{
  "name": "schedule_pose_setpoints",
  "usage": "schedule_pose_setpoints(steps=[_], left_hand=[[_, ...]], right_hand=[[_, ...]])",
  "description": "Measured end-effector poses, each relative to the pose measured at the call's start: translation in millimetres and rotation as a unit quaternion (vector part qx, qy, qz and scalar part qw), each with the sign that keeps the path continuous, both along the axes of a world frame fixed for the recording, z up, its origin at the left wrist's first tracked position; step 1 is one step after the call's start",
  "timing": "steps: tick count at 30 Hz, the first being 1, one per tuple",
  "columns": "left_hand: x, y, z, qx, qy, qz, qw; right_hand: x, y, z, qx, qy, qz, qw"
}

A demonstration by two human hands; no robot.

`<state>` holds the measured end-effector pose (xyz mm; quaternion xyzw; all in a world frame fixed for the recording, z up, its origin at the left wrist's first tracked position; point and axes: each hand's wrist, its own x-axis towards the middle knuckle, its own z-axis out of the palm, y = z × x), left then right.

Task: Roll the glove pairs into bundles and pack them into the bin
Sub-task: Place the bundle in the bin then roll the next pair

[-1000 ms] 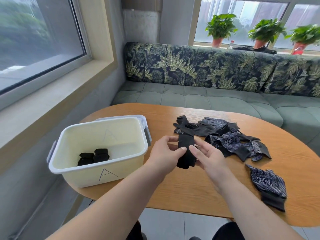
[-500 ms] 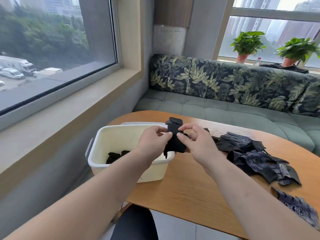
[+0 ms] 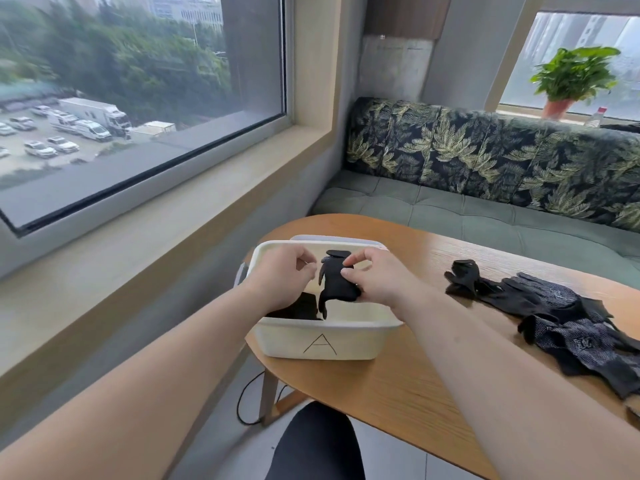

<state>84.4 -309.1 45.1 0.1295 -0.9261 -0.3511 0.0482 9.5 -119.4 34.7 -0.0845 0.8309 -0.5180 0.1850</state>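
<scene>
A cream bin (image 3: 322, 344) marked "A" stands at the left end of the wooden table (image 3: 398, 386). Above its opening I hold a rolled black glove bundle (image 3: 337, 284), loose fingers dangling from it. My right hand (image 3: 375, 282) grips the bundle from the right, thumb and fingers around it. My left hand (image 3: 280, 275) is at its left side with fingers curled, touching or just off the fabric. Dark bundles (image 3: 298, 310) lie inside the bin, mostly hidden by my left hand.
Several loose black and patterned gloves (image 3: 554, 317) lie in a pile on the table's right part. A green bench sofa (image 3: 485, 202) runs behind the table, a window ledge (image 3: 173, 216) to the left. A cable (image 3: 242, 400) hangs under the table.
Both hands carried the rolled glove bundle leftward from the table's middle to over the bin. My view turned left with them.
</scene>
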Motion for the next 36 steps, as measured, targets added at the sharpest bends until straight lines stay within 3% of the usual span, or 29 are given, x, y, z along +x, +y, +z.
schedule_pose_setpoints(steps=[4, 8, 10, 13, 20, 27, 36], left_hand=[[2, -18, -12, -0.109, -0.014, -0.018, 0.994], [4, -18, -23, -0.149, -0.032, -0.024, 0.988], [6, -16, -25, -0.177, -0.041, -0.036, 0.983], [6, -15, -24, -0.202, -0.04, -0.045, 0.978], [3, -17, -28, -0.219, -0.044, -0.059, 0.973], [1, -18, -31, -0.232, -0.032, -0.056, 0.97], [-2, -18, -34, -0.237, -0.035, -0.056, 0.969]], right_hand=[[-5, -14, -5, 0.141, 0.061, 0.04, 0.987], [-7, -21, 2, 0.383, 0.145, 0.13, 0.903], [-7, -25, -1, 0.431, 0.144, 0.142, 0.879], [-10, -30, -12, 0.442, 0.132, 0.154, 0.874], [-17, -34, -35, 0.371, 0.037, 0.204, 0.905], [-14, -41, -37, 0.484, 0.101, 0.233, 0.837], [-21, -40, -46, 0.435, 0.073, 0.22, 0.87]])
